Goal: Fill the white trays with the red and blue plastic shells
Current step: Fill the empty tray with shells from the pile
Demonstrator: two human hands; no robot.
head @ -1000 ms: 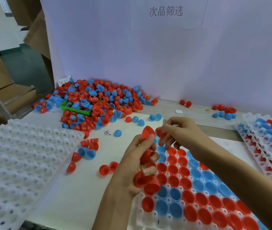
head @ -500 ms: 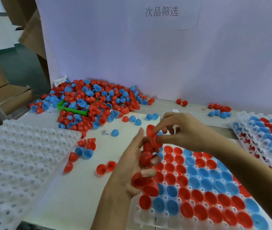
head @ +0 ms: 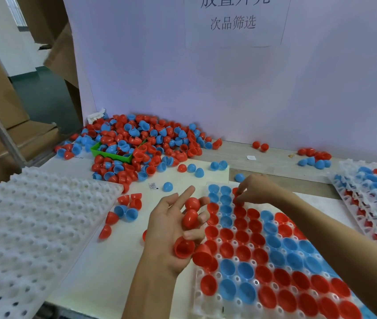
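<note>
Several red shells (head: 191, 218) are held in the left hand (head: 171, 236), which is turned palm up just left of the white tray (head: 208, 305). The index and middle fingers are stretched out almost straight, while the lower fingers and the thumb are curled around the shells. Two shells are seen near the fingertips and two more lie lower in the palm, with their open sides facing right.

The right hand (head: 257, 188) is placed over the far part of the same tray. Its fingers are bent down and brought close together, and a red shell (head: 237, 199) is pinched at the fingertips, touching the tray surface or nearly so; it cannot be told which.

Most cups of this tray are filled with red and blue shells. A second filled tray (head: 371, 199) is seen at the right edge, and an empty white tray (head: 33, 226) lies at the left. A big pile of loose shells (head: 141, 143) is heaped against the back wall, partly around a green box (head: 111, 155).
</note>
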